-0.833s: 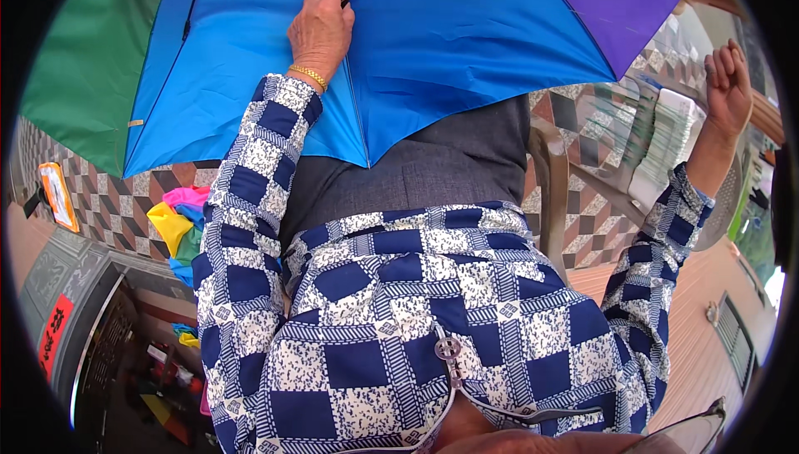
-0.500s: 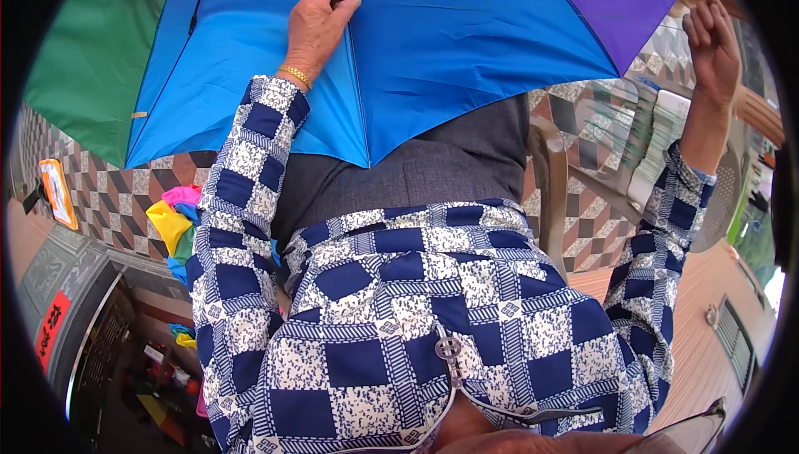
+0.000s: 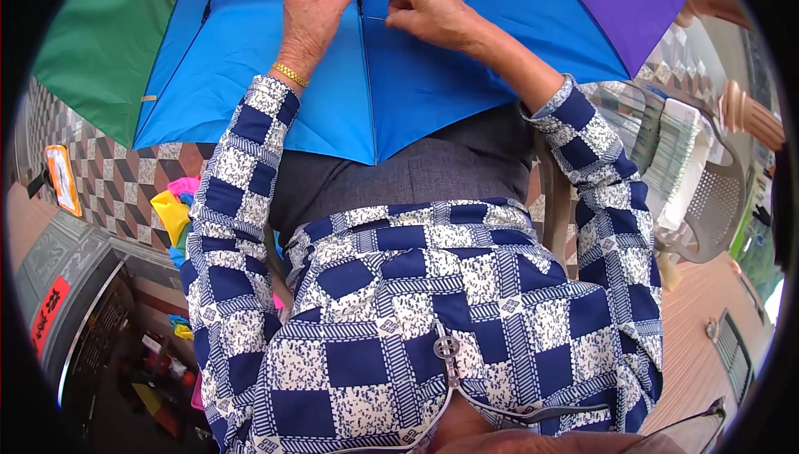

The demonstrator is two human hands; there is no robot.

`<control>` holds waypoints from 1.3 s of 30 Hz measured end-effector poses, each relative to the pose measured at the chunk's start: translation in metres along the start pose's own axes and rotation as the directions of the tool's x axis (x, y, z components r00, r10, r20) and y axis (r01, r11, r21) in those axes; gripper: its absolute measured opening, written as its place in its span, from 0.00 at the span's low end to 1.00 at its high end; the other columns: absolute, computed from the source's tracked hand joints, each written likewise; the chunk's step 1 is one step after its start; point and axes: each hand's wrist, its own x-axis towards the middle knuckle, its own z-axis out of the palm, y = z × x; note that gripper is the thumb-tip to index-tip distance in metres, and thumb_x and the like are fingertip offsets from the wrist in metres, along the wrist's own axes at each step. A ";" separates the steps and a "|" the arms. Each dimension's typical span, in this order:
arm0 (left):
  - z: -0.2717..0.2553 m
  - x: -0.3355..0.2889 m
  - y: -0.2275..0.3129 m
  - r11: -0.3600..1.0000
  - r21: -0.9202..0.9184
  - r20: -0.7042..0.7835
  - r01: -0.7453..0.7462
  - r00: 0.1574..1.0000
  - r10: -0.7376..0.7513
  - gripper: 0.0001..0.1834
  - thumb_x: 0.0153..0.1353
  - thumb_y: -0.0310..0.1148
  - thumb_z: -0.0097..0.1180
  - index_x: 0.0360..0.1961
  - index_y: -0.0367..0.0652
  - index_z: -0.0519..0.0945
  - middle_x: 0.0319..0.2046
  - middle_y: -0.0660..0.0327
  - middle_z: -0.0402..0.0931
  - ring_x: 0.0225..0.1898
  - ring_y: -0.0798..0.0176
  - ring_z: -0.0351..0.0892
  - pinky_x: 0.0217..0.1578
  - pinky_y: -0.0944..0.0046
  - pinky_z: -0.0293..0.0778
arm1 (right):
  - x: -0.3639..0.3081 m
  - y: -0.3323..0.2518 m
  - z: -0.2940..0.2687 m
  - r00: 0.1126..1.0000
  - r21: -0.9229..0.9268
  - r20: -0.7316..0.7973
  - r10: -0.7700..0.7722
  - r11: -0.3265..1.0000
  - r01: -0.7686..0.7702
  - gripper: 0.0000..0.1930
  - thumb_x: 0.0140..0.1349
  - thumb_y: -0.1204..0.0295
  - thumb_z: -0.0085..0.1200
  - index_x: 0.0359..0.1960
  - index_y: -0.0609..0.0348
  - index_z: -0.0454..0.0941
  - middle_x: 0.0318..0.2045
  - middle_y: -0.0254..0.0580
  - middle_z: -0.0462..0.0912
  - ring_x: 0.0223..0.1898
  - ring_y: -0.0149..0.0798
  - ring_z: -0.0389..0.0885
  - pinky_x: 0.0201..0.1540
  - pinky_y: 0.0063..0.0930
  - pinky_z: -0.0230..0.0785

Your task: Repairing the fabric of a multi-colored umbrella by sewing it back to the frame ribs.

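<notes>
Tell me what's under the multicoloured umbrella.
Dark grey lap clothing and tiled floor show past the lower edge of the umbrella. Whatever lies beneath it is covered, so I can't tell.

This looks like the front porch of a home. There is a dark doorway with a grey stone frame point(image 3: 108, 354). A red paper strip with black writing point(image 3: 50, 314) is beside the doorway. Red, grey and white floor tiles point(image 3: 116, 196) spread outside it. Well away from it are a grey-brown plastic chair with little holes point(image 3: 717, 200) and blurry green plants point(image 3: 756, 242).
</notes>
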 end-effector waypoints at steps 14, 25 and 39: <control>0.004 0.001 -0.010 0.988 0.091 0.023 -0.124 0.992 0.122 0.05 0.56 0.30 0.59 0.31 0.40 0.79 0.24 0.73 0.71 0.22 0.82 0.62 0.20 0.80 0.59 | 0.027 -0.010 0.009 0.935 0.521 -0.008 0.353 0.800 -0.298 0.03 0.55 0.76 0.52 0.29 0.62 0.77 0.22 0.34 0.76 0.19 0.26 0.70 0.22 0.20 0.66; 0.000 0.004 -0.018 0.963 -0.262 -0.060 0.063 0.995 -0.081 0.04 0.56 0.30 0.59 0.31 0.43 0.76 0.20 0.72 0.69 0.18 0.80 0.62 0.18 0.78 0.58 | 0.038 -0.005 0.020 0.822 0.946 0.066 0.566 0.227 -0.232 0.01 0.55 0.75 0.53 0.29 0.56 0.77 0.22 0.32 0.76 0.21 0.27 0.72 0.23 0.20 0.66; -0.001 0.006 -0.034 0.999 0.009 -0.062 0.031 0.998 -0.030 0.05 0.59 0.32 0.56 0.30 0.42 0.76 0.23 0.68 0.74 0.20 0.78 0.66 0.21 0.76 0.64 | -0.070 -0.020 -0.053 0.940 -0.349 0.074 -0.332 0.875 0.336 0.04 0.55 0.79 0.50 0.31 0.56 0.75 0.31 0.36 0.78 0.32 0.35 0.77 0.33 0.27 0.68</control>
